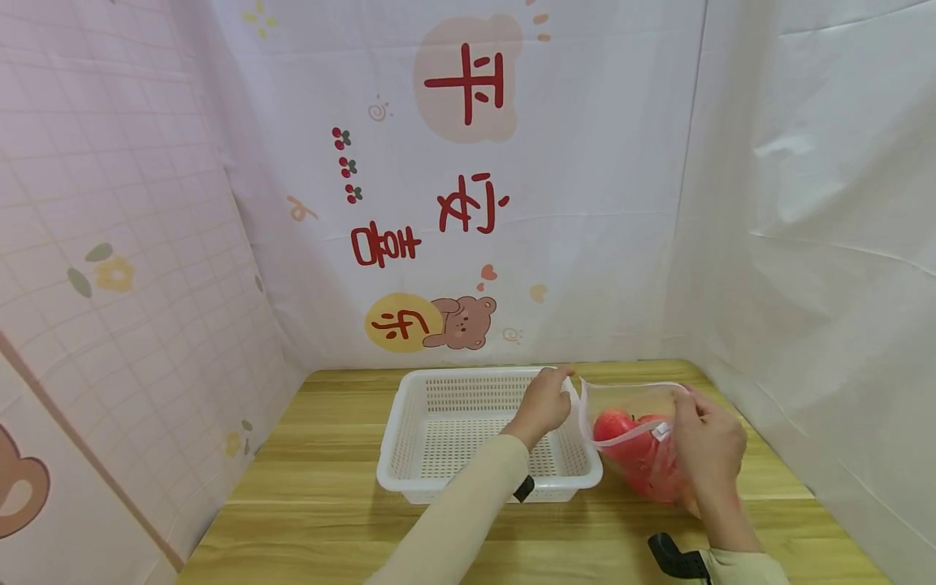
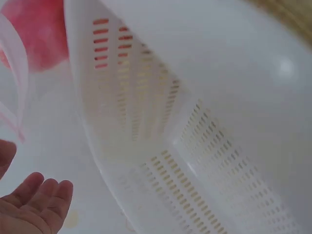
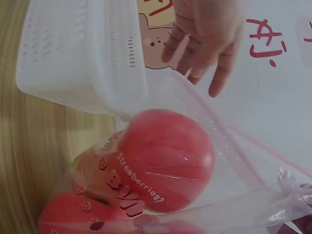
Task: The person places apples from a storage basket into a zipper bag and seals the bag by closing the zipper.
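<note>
My right hand (image 1: 709, 443) pinches the rim of a clear plastic zip bag (image 1: 647, 467) with pink edging and strawberry print. Inside the bag are several red apples (image 1: 613, 424); in the right wrist view one large apple (image 3: 168, 158) lies near the mouth. The bag's mouth gapes toward the left. My left hand (image 1: 544, 402) hovers over the right side of a white slotted plastic basket (image 1: 409, 486), close to the bag's left edge. Its fingers (image 3: 222, 73) are extended and hold nothing. In the left wrist view the left hand (image 2: 36, 204) is apart from the bag.
The basket has bare slotted walls and floor, and stands on a wood-grain table (image 1: 307, 487). White printed cloth (image 1: 585, 203) hangs behind the table and on both sides. The bag of apples lies right of the basket, near the right-hand cloth.
</note>
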A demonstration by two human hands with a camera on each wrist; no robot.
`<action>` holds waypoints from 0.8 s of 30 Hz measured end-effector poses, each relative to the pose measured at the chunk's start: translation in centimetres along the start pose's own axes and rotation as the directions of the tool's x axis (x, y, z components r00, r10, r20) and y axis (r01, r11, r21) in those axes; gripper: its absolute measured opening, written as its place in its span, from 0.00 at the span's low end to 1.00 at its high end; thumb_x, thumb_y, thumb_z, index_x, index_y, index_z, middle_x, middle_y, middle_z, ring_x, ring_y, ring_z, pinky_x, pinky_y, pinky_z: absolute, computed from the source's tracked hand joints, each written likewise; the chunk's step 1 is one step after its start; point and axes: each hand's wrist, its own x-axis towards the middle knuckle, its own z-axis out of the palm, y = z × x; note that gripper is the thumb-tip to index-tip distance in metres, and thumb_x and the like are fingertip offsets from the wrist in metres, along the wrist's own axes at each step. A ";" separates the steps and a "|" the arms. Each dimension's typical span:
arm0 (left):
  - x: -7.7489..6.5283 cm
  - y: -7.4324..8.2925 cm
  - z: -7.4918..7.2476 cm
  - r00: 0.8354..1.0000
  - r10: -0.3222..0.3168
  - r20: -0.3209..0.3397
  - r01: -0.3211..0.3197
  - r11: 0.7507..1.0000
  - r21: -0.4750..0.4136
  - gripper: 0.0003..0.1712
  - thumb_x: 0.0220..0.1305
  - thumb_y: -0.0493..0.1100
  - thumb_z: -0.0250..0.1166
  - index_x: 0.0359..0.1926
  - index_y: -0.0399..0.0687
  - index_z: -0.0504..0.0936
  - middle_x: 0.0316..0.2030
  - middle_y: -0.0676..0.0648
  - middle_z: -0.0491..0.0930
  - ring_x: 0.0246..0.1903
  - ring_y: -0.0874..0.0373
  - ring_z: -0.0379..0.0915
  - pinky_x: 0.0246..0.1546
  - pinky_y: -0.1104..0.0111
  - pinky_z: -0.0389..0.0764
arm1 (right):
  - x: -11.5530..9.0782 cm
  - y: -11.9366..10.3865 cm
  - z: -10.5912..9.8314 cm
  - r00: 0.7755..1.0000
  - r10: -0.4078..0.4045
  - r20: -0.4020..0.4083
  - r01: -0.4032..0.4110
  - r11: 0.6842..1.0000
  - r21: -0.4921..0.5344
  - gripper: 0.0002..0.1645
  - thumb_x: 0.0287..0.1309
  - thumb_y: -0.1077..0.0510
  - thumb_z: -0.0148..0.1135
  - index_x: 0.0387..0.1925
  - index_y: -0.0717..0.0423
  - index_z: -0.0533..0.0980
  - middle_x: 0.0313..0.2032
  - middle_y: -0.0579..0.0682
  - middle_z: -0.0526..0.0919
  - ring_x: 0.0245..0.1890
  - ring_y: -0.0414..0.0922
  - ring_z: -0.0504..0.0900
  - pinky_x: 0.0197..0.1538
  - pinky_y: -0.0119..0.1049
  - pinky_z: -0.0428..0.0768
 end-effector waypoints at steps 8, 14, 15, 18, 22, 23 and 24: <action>0.7 0.8 0.8 0.984 0.126 0.122 -0.158 0.939 0.306 0.21 0.65 0.39 0.64 0.58 0.59 0.83 0.57 0.54 0.79 0.55 0.59 0.76 0.49 0.69 0.78 | 1.9 0.4 -1.8 0.986 0.140 0.090 -0.140 0.990 -0.004 0.25 0.67 0.41 0.53 0.47 0.53 0.86 0.46 0.31 0.84 0.59 0.44 0.76 0.55 0.33 0.72; 1.0 2.0 1.1 0.956 0.220 0.195 -0.271 0.916 0.295 0.11 0.68 0.51 0.64 0.48 0.62 0.89 0.41 0.63 0.86 0.42 0.71 0.79 0.41 0.78 0.76 | 3.3 1.6 -3.4 0.984 0.167 0.064 -0.167 0.986 0.003 0.22 0.65 0.40 0.57 0.30 0.46 0.90 0.26 0.24 0.81 0.39 0.38 0.74 0.36 0.30 0.68; 1.1 2.3 0.8 0.954 0.228 0.197 -0.276 0.924 0.266 0.13 0.69 0.52 0.63 0.49 0.60 0.89 0.42 0.62 0.86 0.42 0.71 0.79 0.42 0.78 0.76 | 3.7 1.9 -3.7 0.983 0.173 0.055 -0.174 0.985 0.002 0.22 0.64 0.40 0.58 0.27 0.45 0.89 0.23 0.25 0.79 0.36 0.39 0.72 0.35 0.31 0.67; 1.2 3.3 0.0 0.951 0.255 0.173 -0.277 0.953 0.120 0.15 0.72 0.52 0.59 0.43 0.52 0.89 0.35 0.58 0.85 0.35 0.70 0.77 0.38 0.79 0.74 | 4.8 2.7 -4.6 0.980 0.191 0.060 -0.192 0.981 0.007 0.23 0.64 0.39 0.58 0.27 0.48 0.88 0.20 0.24 0.76 0.34 0.38 0.70 0.33 0.32 0.67; 1.5 4.4 -0.6 0.958 0.261 0.118 -0.252 0.964 -0.084 0.20 0.73 0.49 0.58 0.24 0.46 0.77 0.16 0.55 0.66 0.20 0.67 0.60 0.24 0.78 0.63 | 5.5 4.0 -5.5 0.981 0.163 0.108 -0.159 0.986 -0.045 0.31 0.66 0.38 0.54 0.45 0.62 0.85 0.25 0.27 0.78 0.43 0.46 0.75 0.40 0.38 0.71; 1.5 4.6 -0.6 0.961 0.255 0.107 -0.242 0.963 -0.119 0.22 0.74 0.48 0.58 0.21 0.46 0.72 0.15 0.54 0.60 0.18 0.65 0.54 0.21 0.77 0.59 | 5.4 4.3 -5.7 0.980 0.161 0.117 -0.155 0.986 -0.061 0.33 0.67 0.37 0.53 0.52 0.62 0.82 0.28 0.28 0.80 0.48 0.50 0.76 0.45 0.42 0.73; 1.5 4.8 -0.6 0.966 0.242 0.095 -0.227 0.963 -0.149 0.23 0.74 0.47 0.58 0.19 0.47 0.70 0.14 0.56 0.58 0.16 0.66 0.52 0.20 0.77 0.57 | 5.3 4.7 -5.9 0.979 0.164 0.125 -0.155 0.985 -0.074 0.35 0.67 0.36 0.53 0.56 0.62 0.79 0.34 0.34 0.83 0.53 0.54 0.75 0.49 0.46 0.73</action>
